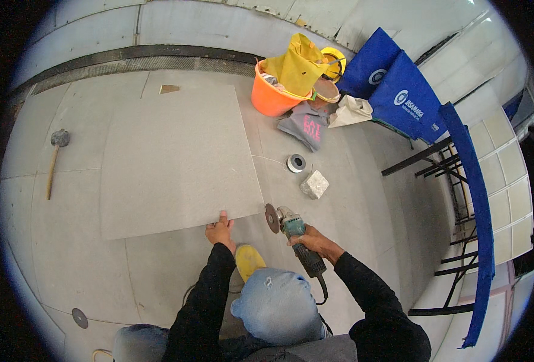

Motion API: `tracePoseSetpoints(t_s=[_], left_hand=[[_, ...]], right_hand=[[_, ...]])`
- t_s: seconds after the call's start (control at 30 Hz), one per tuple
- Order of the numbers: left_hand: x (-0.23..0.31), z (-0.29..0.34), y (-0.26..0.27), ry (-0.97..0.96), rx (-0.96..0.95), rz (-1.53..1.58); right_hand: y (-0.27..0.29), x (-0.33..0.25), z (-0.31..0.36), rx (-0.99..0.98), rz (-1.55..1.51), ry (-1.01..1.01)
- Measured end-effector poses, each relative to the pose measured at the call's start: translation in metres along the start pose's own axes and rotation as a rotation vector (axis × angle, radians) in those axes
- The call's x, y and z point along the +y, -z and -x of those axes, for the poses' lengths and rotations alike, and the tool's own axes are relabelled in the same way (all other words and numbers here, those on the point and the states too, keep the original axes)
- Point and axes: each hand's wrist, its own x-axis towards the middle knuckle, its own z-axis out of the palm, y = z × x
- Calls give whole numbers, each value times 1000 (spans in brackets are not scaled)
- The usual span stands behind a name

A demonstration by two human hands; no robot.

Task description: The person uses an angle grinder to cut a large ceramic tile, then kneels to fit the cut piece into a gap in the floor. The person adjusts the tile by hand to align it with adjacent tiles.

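A large, flat grey board (176, 151) lies on the floor in front of me. My left hand (220, 233) grips its near edge, a finger resting on top and the other fingers partly hidden. In my right hand (316, 241) is a corded angle grinder (294, 227), held around its teal and black body. The grinder's disc (272, 218) stands on edge just right of the board's near right corner; whether it touches or spins I cannot tell.
A mallet (60, 139) lies left of the board, a spare disc (80, 318) at lower left. To the right are a wire spool (296, 163) and stone block (314, 184). Farther back stand an orange bucket (270, 96) and blue panels (400, 90). A black-legged frame (478, 241) lines the right.
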Motion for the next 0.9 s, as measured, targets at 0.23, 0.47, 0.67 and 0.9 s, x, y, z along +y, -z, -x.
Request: tracePoseSetpoints(t_s=[0.23,0.47,0.67,0.9], left_hand=[[1,4,-1,-39,14,-67],[1,5,0,-38,17,-54],[3,11,-1,-56,29,-82],[7,13,-3,-53,81,-135]], right_hand=[[6,0,-10,-10,7,107],[23,-25,-42,-33,107,139],[35,-52,-74,-47,157,150],[47,-83,-117,-8,226,263]])
